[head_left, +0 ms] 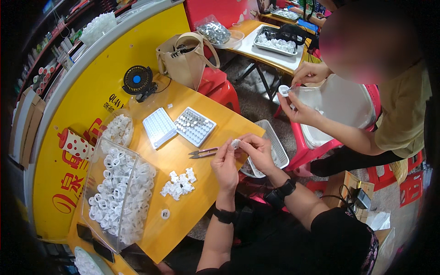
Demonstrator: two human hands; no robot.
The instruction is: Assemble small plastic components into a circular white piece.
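Note:
Over the table's right edge, my left hand and my right hand meet, fingertips pinched on a small white plastic part. Fingers cover much of the part, so its exact shape is hidden. Beside my left hand lies a pair of thread snips with dark blades. A loose pile of flat white plastic pieces rests on the table to the left. Nearer me is one round white piece. Farther back, a gridded tray holds small round silvery discs, next to a pale gridded tray or lid.
A clear bin heaped with white ring-shaped parts stands at left on the yellow table. Behind are a small black fan and a beige bag. A white basket sits right. Another person's hands hold a white part.

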